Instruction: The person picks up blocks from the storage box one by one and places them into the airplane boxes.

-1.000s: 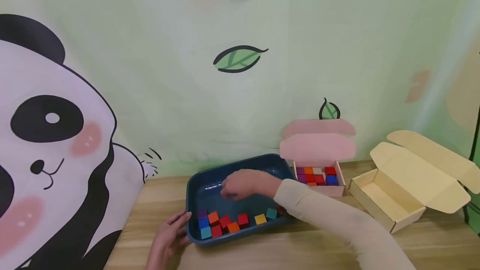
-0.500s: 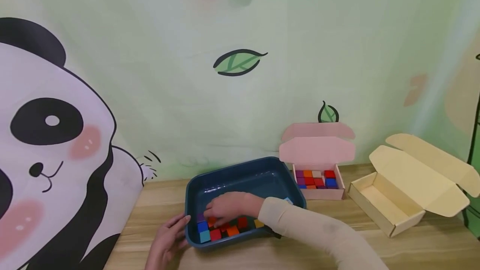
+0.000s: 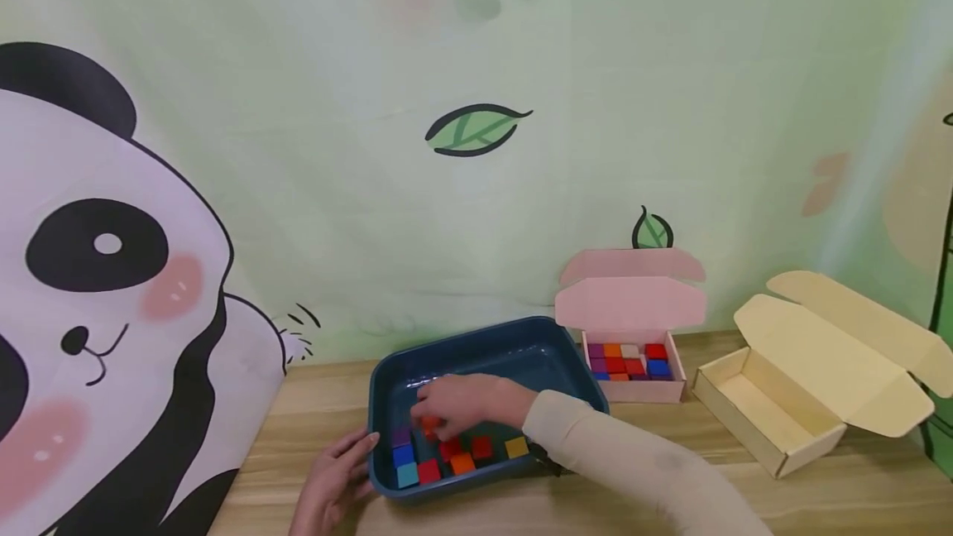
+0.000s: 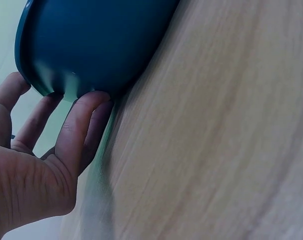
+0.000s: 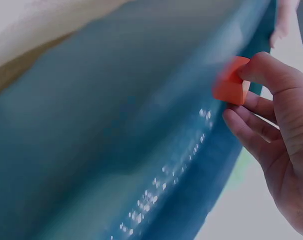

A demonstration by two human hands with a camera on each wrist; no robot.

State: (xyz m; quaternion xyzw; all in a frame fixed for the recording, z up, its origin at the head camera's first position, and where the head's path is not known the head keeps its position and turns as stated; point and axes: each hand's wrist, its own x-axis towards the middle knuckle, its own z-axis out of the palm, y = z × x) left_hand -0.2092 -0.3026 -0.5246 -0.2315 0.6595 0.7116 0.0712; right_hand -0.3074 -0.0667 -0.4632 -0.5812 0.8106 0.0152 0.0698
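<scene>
My right hand [image 3: 462,402] is over the left part of a dark blue tray [image 3: 514,337], pinching an orange cube [image 5: 231,90] between thumb and fingers. Along the tray's near side lie several coloured cubes: a purple cube [image 3: 401,436], a blue cube [image 3: 403,455], a light blue cube [image 3: 407,475], a red cube [image 3: 481,447] and a yellow cube [image 3: 516,447] among them. Outside the tray's left end is my left hand [image 3: 335,474]; in the left wrist view its spread fingertips [image 4: 99,97] touch the outer wall. My right sleeve covers the tray's near right corner.
Right of the tray, a pink box [image 3: 640,391] with its lid raised holds several cubes in rows. Farther right stands an open cream box [image 3: 767,412], no cubes visible inside. All are on a wooden table [image 3: 633,470] before a panda-printed backdrop [image 3: 357,213].
My right hand moved left and down to the cubes, gripped the orange one and lifted it slightly. The left hand stays at the tray's left end.
</scene>
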